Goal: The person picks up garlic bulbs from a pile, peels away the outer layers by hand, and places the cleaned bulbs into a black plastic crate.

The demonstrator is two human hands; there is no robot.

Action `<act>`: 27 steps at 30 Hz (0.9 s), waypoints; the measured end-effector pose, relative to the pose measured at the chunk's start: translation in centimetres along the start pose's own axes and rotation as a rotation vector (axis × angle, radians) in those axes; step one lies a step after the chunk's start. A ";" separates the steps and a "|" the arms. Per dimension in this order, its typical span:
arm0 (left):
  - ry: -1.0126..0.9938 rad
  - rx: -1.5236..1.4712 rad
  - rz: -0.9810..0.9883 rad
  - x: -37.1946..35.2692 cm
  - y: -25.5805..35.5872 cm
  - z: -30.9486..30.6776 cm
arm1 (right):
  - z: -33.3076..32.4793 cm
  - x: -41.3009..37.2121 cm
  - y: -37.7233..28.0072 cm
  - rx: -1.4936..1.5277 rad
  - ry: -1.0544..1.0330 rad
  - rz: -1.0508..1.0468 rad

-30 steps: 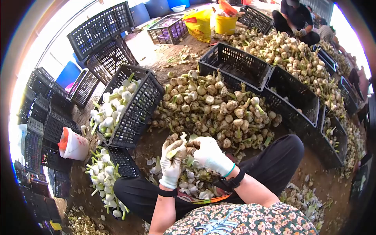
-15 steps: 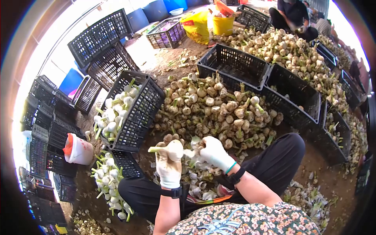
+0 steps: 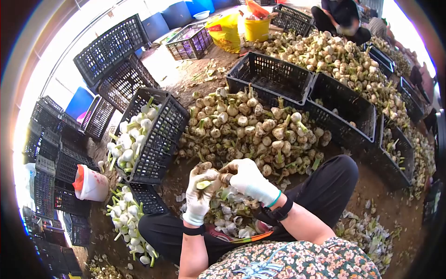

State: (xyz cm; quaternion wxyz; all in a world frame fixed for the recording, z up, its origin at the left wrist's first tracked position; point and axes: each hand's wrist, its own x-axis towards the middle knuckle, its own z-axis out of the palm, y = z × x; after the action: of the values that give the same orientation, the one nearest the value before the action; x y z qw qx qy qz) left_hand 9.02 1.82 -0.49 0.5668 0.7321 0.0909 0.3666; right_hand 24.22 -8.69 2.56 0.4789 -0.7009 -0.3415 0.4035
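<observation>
My left hand [image 3: 199, 193], in a soiled white glove, is closed around a garlic bulb whose green cut stem [image 3: 203, 184] shows between the fingers. Close against it, my right hand [image 3: 248, 179], gloved in white with a green cuff edge, has its fingers pinched at the bulb's side; what exactly they grip is too small to tell. Beyond both hands lies a heap of unpeeled garlic [image 3: 246, 125]. Peeled white bulbs [image 3: 132, 139] fill a tilted black crate [image 3: 160, 139] at the left, and more white bulbs [image 3: 127, 216] lie below it. Loose skins [image 3: 227, 214] are scattered under my hands.
Black crates [image 3: 272, 79] stand behind the heap and curve round to the right. A white bucket [image 3: 93, 185] is at the left, near stacked crates [image 3: 44, 186]. Another person [image 3: 341, 18] sits at the top right behind a larger garlic heap [image 3: 334, 56]. A yellow bucket [image 3: 257, 29] stands at the back.
The bulb in my left hand has turned, and its stem now points towards me instead of left. My right hand has moved left against it. The view has shifted slightly.
</observation>
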 end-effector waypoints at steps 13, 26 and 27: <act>0.282 -0.610 -0.138 -1.4 -2.0 0.0 | 1.3 0.6 1.4 -0.155 0.132 -0.160; 0.433 -1.088 -0.312 -0.5 -3.3 0.4 | 2.7 1.3 3.6 0.392 -0.103 -0.323; 0.411 -0.961 -0.346 -0.7 -3.1 0.8 | 3.2 1.8 4.5 0.370 -0.097 -0.304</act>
State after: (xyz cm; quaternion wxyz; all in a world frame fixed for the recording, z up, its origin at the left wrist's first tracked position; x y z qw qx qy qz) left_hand 9.90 1.83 -3.68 0.8598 0.2788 0.1411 0.4040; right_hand 22.61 -7.22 -2.82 0.6374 -0.5215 -0.3861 0.4156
